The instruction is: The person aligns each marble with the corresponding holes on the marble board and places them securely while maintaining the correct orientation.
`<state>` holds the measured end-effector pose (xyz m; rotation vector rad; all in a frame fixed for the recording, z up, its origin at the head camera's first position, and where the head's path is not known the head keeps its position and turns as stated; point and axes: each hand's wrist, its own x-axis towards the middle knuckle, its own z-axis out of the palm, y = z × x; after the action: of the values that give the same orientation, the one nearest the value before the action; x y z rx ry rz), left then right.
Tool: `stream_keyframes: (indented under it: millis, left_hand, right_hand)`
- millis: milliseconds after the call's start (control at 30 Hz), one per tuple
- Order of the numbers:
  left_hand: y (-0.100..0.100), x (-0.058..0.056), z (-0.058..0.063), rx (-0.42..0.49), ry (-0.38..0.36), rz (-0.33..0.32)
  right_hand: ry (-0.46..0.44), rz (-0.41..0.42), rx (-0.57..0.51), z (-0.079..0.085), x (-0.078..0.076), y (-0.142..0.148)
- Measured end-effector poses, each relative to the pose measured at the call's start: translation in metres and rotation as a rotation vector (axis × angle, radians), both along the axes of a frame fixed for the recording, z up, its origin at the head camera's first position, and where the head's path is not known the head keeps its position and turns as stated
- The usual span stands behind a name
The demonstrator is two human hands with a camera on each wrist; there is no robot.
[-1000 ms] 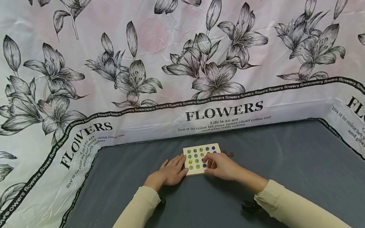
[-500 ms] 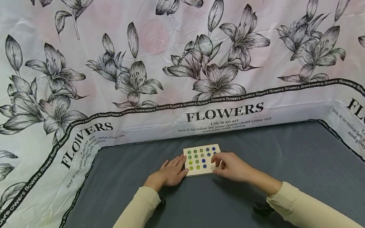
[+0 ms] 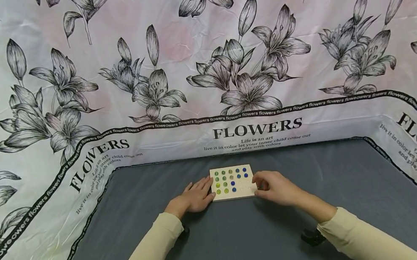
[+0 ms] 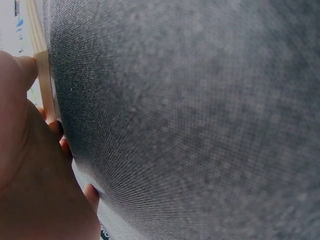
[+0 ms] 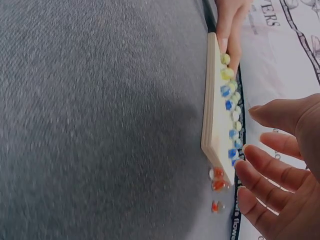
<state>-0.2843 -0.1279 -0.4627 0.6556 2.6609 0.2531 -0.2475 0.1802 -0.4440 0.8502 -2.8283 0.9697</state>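
A pale wooden board lies on the table, with green, yellow and blue glass marbles set in rows on it. Its lower right part shows bare wood. My left hand lies flat, fingers stretched, against the board's left edge; the left wrist view shows the thumb touching the board's side. At the right edge, my right hand hovers with nothing held. In the right wrist view its fingers are spread and loosely bent. Beyond the board's end there, orange-red marbles lie on the cloth.
Dark grey cloth covers the table. A white curtain printed with flowers hangs behind and along the sides. Black wrist devices sit below both sleeves.
My right hand has moved right, from over the board's middle to its right edge, uncovering blue marbles and bare wood. The left hand and board have stayed in place.
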Motion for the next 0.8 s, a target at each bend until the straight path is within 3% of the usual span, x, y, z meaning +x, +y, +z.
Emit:
stream_keyframes:
  millis: [800]
  left_hand:
    - [0.000,0.002,0.000,-0.003,0.014,-0.003]
  right_hand:
    - [0.006,-0.094,0.039,-0.006,-0.015,0.031]
